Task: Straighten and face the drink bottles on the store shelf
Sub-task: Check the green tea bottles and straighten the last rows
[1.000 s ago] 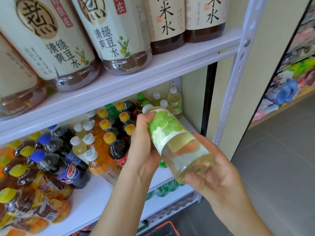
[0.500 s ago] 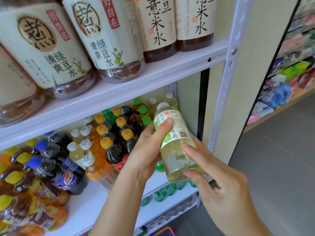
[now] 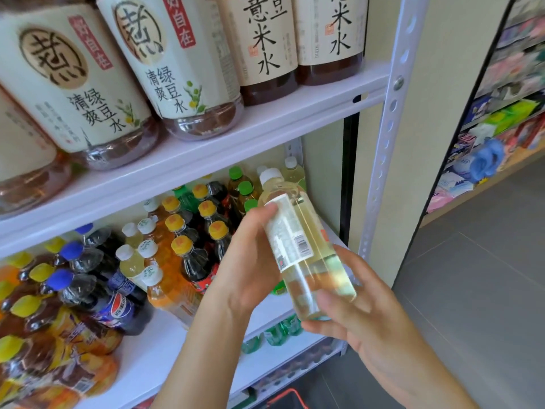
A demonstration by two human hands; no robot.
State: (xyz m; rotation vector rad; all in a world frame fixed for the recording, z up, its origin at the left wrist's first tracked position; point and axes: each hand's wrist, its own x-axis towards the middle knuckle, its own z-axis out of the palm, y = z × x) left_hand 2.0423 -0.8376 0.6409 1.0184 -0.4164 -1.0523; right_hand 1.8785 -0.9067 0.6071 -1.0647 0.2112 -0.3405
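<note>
Bottle off the shelf's front right corner, tilted, barcode toward me. Left hand pinches its label, right hand fingers curl round the base. Mid-facing. Next, I reckon: spin label front outward, stand it upright at the right edge.

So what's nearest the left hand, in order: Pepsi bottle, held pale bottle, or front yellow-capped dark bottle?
1. The pale bottle, gripped in the left hand.
2. The front yellow-capped dark bottle, just left.
3. The Pepsi bottle, farther left.
</note>
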